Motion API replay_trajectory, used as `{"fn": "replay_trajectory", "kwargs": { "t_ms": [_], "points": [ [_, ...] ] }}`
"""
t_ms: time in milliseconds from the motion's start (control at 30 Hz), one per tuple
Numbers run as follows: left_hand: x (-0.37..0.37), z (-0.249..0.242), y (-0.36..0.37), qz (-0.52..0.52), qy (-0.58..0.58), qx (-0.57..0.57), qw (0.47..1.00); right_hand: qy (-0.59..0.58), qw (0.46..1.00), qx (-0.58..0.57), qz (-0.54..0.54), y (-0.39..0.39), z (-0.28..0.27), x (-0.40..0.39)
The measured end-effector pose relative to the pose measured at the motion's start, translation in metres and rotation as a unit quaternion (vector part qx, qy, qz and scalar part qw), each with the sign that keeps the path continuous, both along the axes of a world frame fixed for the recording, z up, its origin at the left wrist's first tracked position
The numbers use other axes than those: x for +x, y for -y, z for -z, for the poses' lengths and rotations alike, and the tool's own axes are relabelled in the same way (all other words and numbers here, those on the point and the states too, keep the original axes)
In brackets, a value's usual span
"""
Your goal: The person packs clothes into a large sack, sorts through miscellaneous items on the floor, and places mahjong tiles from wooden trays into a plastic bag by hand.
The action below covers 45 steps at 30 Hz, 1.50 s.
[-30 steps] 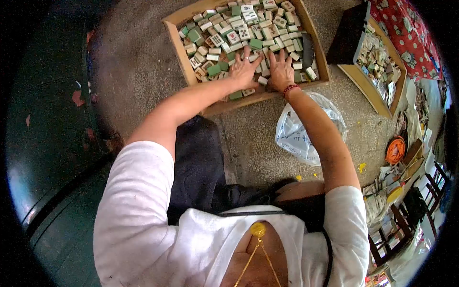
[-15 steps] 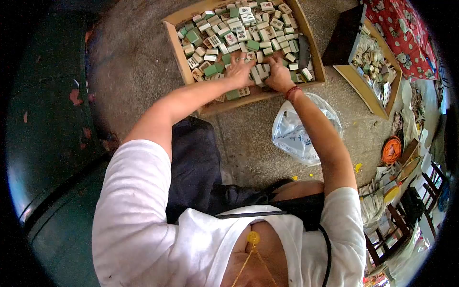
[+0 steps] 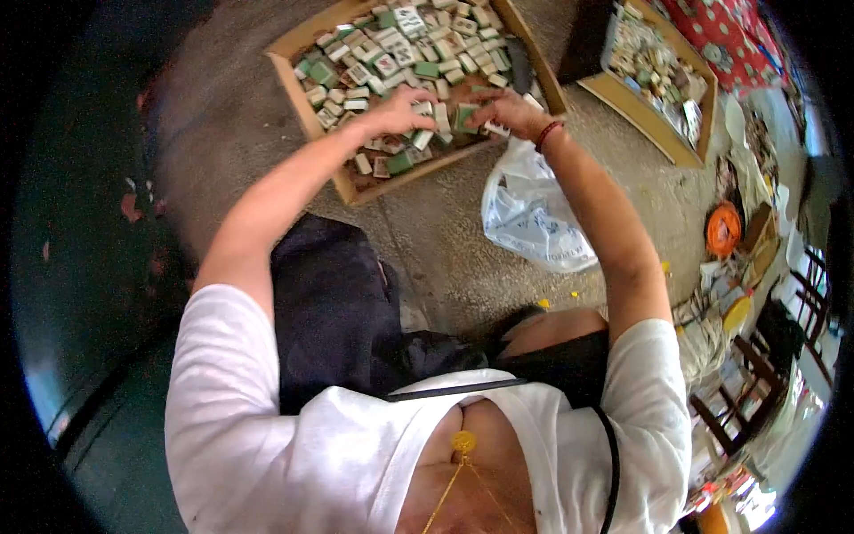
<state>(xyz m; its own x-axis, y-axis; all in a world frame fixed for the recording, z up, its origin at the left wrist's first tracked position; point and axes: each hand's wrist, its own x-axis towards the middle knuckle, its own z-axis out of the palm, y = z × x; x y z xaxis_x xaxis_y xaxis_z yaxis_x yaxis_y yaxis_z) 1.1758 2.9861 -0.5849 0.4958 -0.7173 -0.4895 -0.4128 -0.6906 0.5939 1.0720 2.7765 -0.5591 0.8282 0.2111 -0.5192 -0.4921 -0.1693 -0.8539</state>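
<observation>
Mahjong tiles (image 3: 391, 62) with white faces and green or cream backs lie jumbled in a shallow cardboard box (image 3: 311, 111). My left hand (image 3: 396, 112) rests among the tiles near the box's front side, its fingers spread around a few of them; a firm grip does not show. To its right, my right hand (image 3: 509, 114) reaches over the box's front right part, fingers stretched and slightly blurred. A green-backed tile (image 3: 464, 117) lies close to those fingertips. Brown box bottom shows between and above the hands.
A clear plastic bag (image 3: 534, 214) sits on the concrete floor in front of the box. Further right, a second box (image 3: 640, 111) holds more small pieces. Beyond are red patterned cloth (image 3: 712, 36), an orange coil (image 3: 723, 229) and piled clutter. My dark-clad leg (image 3: 329, 294) is near the box.
My hands have moved apart; earlier they were cupped around a cluster of tiles. Brown box bottom now shows where tiles lay. The whole view has shifted, putting the box higher and further left.
</observation>
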Motion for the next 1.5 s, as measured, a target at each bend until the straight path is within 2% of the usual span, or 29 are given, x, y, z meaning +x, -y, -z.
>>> {"fn": "replay_trajectory", "kwargs": {
  "t_ms": [67, 100, 133, 200, 233, 300, 333, 400, 433, 500, 533, 600, 633, 667, 700, 767, 800, 867, 933, 1000, 1033, 1067, 1167, 1233, 1267, 1333, 1367, 1467, 1500],
  "points": [
    [-0.012, -0.036, 0.014, -0.024, -0.099, -0.084, 0.991, 0.038, 0.999, -0.015, 0.032, 0.02, -0.01, -0.016],
    [-0.023, -0.053, 0.023, -0.015, -0.09, -0.119, 0.989, 0.034, 0.998, -0.019, 0.039, 0.03, -0.027, -0.027],
    [-0.033, -0.058, 0.034, -0.069, -0.178, -0.098, 0.977, 0.012, 0.999, 0.0, 0.051, 0.039, -0.05, -0.042],
    [-0.059, -0.062, 0.055, -0.124, -0.337, -0.171, 0.918, -0.007, 0.997, 0.023, 0.068, 0.052, -0.07, -0.076],
    [-0.073, -0.081, 0.066, -0.115, -0.409, -0.136, 0.895, -0.005, 0.997, 0.026, 0.074, 0.059, -0.074, -0.095],
    [-0.1, -0.102, 0.086, -0.083, -0.519, -0.081, 0.847, -0.1, 0.983, 0.103, 0.116, 0.068, -0.073, -0.136],
    [-0.113, -0.102, 0.096, -0.063, -0.559, -0.06, 0.825, -0.132, 0.977, 0.095, 0.14, 0.066, -0.069, -0.154],
    [-0.137, -0.094, 0.113, -0.06, -0.574, 0.001, 0.816, -0.169, 0.957, 0.167, 0.164, 0.068, -0.054, -0.182],
    [-0.146, -0.071, 0.124, -0.046, -0.606, 0.028, 0.794, -0.17, 0.957, 0.166, 0.168, 0.068, -0.039, -0.194],
    [-0.165, -0.05, 0.139, -0.096, -0.579, 0.038, 0.808, -0.202, 0.91, 0.206, 0.297, 0.068, -0.008, -0.211],
    [-0.172, -0.044, 0.144, -0.122, -0.56, 0.028, 0.819, -0.203, 0.91, 0.207, 0.296, 0.069, -0.003, -0.214],
    [-0.179, -0.024, 0.149, -0.136, -0.568, -0.015, 0.812, -0.206, 0.899, 0.135, 0.361, 0.066, 0.005, -0.216],
    [-0.181, -0.028, 0.149, -0.167, -0.529, -0.012, 0.832, -0.184, 0.911, 0.048, 0.366, 0.055, -0.027, -0.206],
    [-0.181, -0.033, 0.147, -0.196, -0.488, -0.01, 0.851, -0.184, 0.912, 0.051, 0.363, 0.057, -0.031, -0.203],
    [-0.177, -0.033, 0.145, -0.2, -0.485, -0.009, 0.851, -0.187, 0.938, -0.038, 0.29, 0.062, -0.033, -0.201],
    [-0.162, -0.032, 0.133, -0.094, -0.41, -0.002, 0.907, -0.144, 0.958, -0.203, 0.144, 0.079, -0.024, -0.197],
    [-0.151, -0.032, 0.126, -0.098, -0.408, -0.001, 0.908, -0.141, 0.959, -0.2, 0.141, 0.078, -0.022, -0.188],
    [-0.115, -0.028, 0.117, 0.039, -0.231, -0.11, 0.966, 0.039, 0.933, -0.291, 0.206, 0.069, -0.023, -0.166],
    [-0.082, -0.011, 0.107, 0.014, -0.074, -0.135, 0.988, 0.155, 0.916, -0.337, 0.154, 0.059, -0.019, -0.132],
    [-0.058, -0.003, 0.089, -0.009, 0.113, -0.066, 0.991, 0.253, 0.908, -0.315, 0.112, 0.042, -0.009, -0.094],
    [-0.051, -0.001, 0.08, -0.004, 0.164, 0.025, 0.986, 0.301, 0.901, -0.307, 0.063, 0.034, -0.008, -0.076],
    [-0.041, 0.001, 0.07, 0.049, 0.16, 0.134, 0.977, 0.262, 0.901, -0.344, 0.001, 0.025, -0.007, -0.058],
    [-0.033, -0.003, 0.026, 0.038, 0.19, 0.198, 0.961, 0.297, 0.868, -0.389, -0.086, 0.006, 0.032, -0.019],
    [-0.033, 0.014, -0.008, -0.044, 0.138, 0.252, 0.957, 0.18, 0.807, -0.554, -0.099, -0.01, 0.04, -0.003],
    [-0.035, 0.022, -0.02, -0.05, 0.137, 0.257, 0.955, 0.185, 0.809, -0.549, -0.103, -0.016, 0.042, 0.002],
    [-0.045, 0.015, -0.039, 0.037, 0.18, 0.241, 0.953, 0.087, 0.794, -0.591, -0.112, -0.026, 0.041, 0.009],
    [-0.051, 0.006, -0.038, -0.014, 0.113, 0.229, 0.967, 0.138, 0.749, -0.637, -0.12, -0.027, 0.064, 0.012],
    [-0.054, 0.013, -0.038, -0.003, 0.06, 0.21, 0.976, 0.093, 0.784, -0.588, -0.175, -0.038, 0.052, 0.023],
    [-0.055, 0.014, -0.036, 0.028, 0.093, 0.179, 0.979, 0.097, 0.783, -0.588, -0.177, -0.041, 0.05, 0.026]
  ]
}}
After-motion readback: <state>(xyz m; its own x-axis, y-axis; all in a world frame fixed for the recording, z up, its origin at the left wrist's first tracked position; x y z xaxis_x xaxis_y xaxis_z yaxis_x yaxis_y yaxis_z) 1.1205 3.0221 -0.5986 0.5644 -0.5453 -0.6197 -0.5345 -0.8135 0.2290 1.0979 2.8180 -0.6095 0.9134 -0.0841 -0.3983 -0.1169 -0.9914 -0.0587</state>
